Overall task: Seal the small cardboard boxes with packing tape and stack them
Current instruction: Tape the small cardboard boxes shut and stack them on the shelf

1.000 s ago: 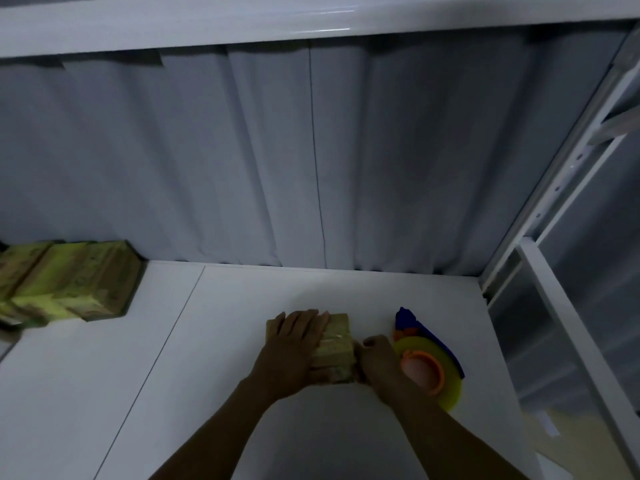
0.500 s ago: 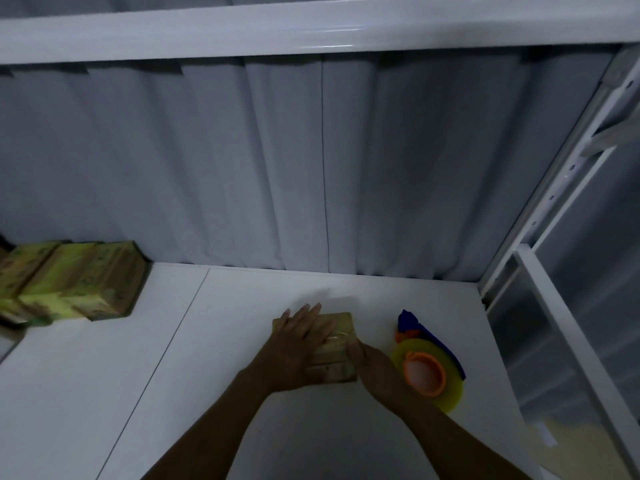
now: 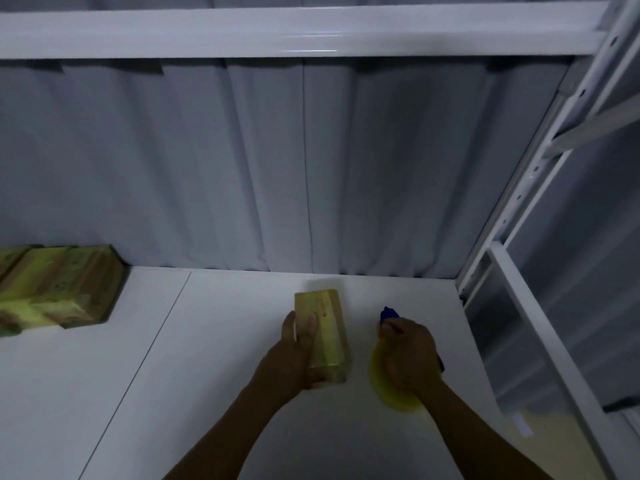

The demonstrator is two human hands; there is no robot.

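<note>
A small cardboard box with shiny tape along its top lies lengthwise on the white table. My left hand grips its left side and near end. To its right, my right hand covers a yellow tape roll on a blue dispenser. Only the roll's near edge and the dispenser's far tip show under the hand. The hand rests on the roll with fingers curled around it.
Several taped cardboard boxes are stacked at the far left of the table. A grey curtain hangs behind. A white metal rack frame borders the table on the right, with a beam overhead.
My right hand left the box and went right onto the tape roll. My left hand shifted from lying flat on the box top to gripping its left side, and the box turned lengthwise.
</note>
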